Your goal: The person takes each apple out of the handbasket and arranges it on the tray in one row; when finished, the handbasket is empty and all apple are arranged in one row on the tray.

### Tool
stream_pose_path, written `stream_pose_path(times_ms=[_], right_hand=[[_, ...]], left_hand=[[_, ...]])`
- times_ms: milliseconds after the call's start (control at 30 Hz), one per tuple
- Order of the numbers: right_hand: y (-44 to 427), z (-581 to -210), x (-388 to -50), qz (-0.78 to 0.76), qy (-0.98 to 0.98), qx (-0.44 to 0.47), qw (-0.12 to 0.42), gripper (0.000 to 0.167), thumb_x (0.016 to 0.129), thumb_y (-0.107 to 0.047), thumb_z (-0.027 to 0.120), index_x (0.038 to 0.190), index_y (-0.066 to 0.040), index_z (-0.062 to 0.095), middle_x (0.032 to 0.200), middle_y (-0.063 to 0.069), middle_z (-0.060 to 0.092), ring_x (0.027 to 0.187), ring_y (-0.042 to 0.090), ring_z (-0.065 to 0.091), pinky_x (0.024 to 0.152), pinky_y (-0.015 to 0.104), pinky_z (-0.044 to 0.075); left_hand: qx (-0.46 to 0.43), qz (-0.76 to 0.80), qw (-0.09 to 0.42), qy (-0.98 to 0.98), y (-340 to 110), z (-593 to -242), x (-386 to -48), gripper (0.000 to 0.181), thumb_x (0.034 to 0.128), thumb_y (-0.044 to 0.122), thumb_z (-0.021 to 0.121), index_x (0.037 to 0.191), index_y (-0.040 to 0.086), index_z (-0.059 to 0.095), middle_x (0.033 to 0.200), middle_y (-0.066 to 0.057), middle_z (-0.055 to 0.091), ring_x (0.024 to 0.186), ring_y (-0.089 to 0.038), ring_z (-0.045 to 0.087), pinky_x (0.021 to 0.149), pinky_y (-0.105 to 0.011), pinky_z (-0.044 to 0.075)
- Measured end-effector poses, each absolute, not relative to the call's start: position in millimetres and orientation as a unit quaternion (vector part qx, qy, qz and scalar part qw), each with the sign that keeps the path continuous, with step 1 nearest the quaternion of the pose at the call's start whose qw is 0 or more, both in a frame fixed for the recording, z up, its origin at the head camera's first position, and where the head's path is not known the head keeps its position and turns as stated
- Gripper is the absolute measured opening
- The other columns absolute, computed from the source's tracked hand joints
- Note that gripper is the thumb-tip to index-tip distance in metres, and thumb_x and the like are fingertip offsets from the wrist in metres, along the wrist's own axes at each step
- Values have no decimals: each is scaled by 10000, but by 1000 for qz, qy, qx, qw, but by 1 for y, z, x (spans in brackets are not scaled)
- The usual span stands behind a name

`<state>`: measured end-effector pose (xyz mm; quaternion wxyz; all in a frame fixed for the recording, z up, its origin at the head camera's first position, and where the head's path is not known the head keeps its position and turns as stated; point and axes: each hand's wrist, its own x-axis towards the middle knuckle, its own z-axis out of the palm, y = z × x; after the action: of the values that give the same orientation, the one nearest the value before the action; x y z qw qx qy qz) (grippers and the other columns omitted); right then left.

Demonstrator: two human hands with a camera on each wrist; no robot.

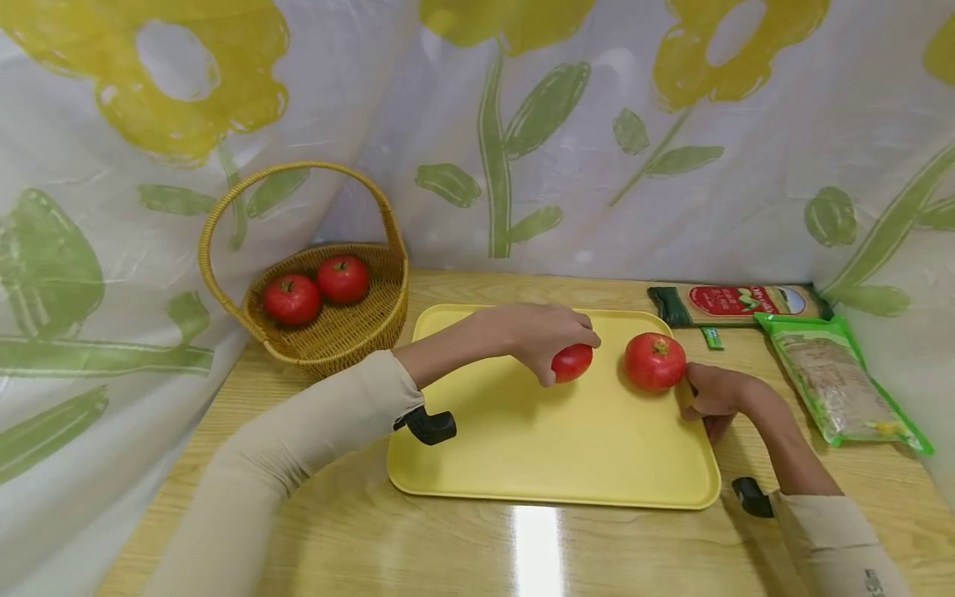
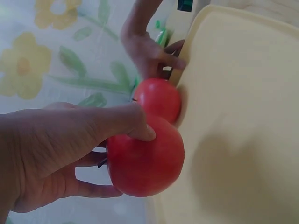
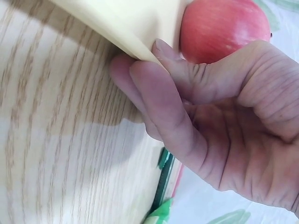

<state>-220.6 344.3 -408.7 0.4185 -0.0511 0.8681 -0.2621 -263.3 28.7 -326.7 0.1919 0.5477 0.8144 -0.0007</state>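
In the head view my left hand (image 1: 543, 333) grips a red apple (image 1: 572, 362) above the yellow tray (image 1: 522, 464). The left wrist view shows the thumb across this apple (image 2: 147, 161) and fingers on its far side, the dark stem toward the palm. A shadow falls on the tray below. My right hand (image 1: 718, 396) pinches the tray's right rim; in the right wrist view the thumb is on the inner side and fingers (image 3: 159, 93) are outside and below. A second red apple (image 1: 655, 361) rests on the tray close beside the right hand.
At the back left stands a handled wicker basket (image 1: 388, 323) with two red apples (image 1: 292, 299) inside. Right of the tray lie a printed pack with a red label (image 1: 734, 302), a small green packet (image 1: 712, 338) and a green-edged bag (image 1: 836, 377). A flowered curtain backs the wooden table.
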Motion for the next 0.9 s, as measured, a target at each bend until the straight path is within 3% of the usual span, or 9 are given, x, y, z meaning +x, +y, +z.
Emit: stream_pose_path(times_ms=[300, 700, 900], right_hand=[[342, -406, -219, -259, 870, -54, 416, 437, 1010, -22, 617, 1310, 142, 346, 960, 213, 707, 683, 229, 750, 646, 391, 652], [343, -410, -220, -261, 871, -54, 412, 516, 996, -7, 634, 1368, 157, 316, 1047, 247, 676, 681, 246, 759, 644, 402, 652], [344, -409, -222, -254, 874, -55, 411, 543, 995, -11, 645, 1380, 167, 305, 1062, 253, 660, 651, 231, 754, 636, 394, 651]], left_hand=[[532, -11, 188, 826, 50, -345, -269, 657, 863, 260, 794, 1459, 120, 557, 1456, -81, 582, 1274, -229, 609, 1055, -365, 563], [504, -23, 174, 846, 69, -375, -277, 635, 911, 292, 730, 1490, 115, 539, 1437, -74, 577, 1198, -203, 640, 982, -309, 580], [486, -24, 154, 860, 71, -378, -274, 680, 929, 353, 724, 1504, 106, 456, 1431, -44, 571, 1227, -185, 609, 947, -367, 592]])
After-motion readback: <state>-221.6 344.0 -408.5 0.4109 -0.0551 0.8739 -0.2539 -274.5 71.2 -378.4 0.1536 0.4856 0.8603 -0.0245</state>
